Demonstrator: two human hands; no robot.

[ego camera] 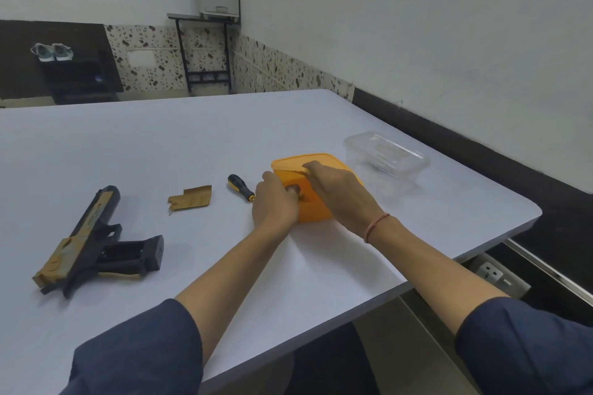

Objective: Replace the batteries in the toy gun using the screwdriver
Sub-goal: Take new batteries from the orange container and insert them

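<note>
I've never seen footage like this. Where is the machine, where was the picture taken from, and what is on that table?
There is no machine here: a person wears a camera on the head, so this one picture looks forward and down along their own arms. The left hand and right hand both hold an orange plastic box; the right fingers curl over the edge of its lid. On the white table, a toy gun lies at the left, its grip apparently open. Beside it are a loose brown cover piece and a black-and-yellow screwdriver. A clear plastic tub sits beyond the orange box. What is inside the orange box cannot be seen.
</note>
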